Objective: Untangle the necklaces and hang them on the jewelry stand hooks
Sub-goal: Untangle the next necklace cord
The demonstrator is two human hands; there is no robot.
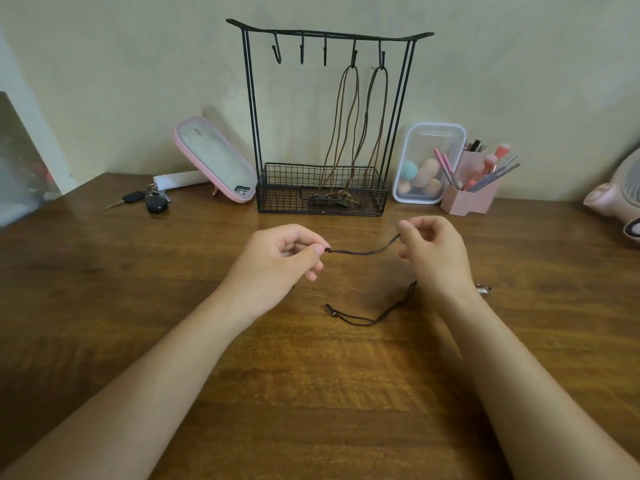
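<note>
A dark cord necklace point(363, 252) stretches between my two hands above the wooden table point(311, 393). My left hand point(277, 261) pinches one part of the cord. My right hand point(433, 251) pinches it further along. The rest of the cord trails down behind my right hand and lies on the table point(367, 320), and a small metal piece point(483, 289) shows by my right wrist. The black wire jewelry stand point(325, 116) stands behind, against the wall. Two brown cord necklaces point(360, 126) hang from its two right hooks, their pendants resting in its basket. Three left hooks point(301, 50) are bare.
A pink-framed mirror point(214, 161) leans left of the stand, with keys point(145, 200) in front of it. To the right stand a clear box of sponges point(427, 164) and a pink brush holder point(474, 188). A pink object point(620, 195) sits at the far right edge.
</note>
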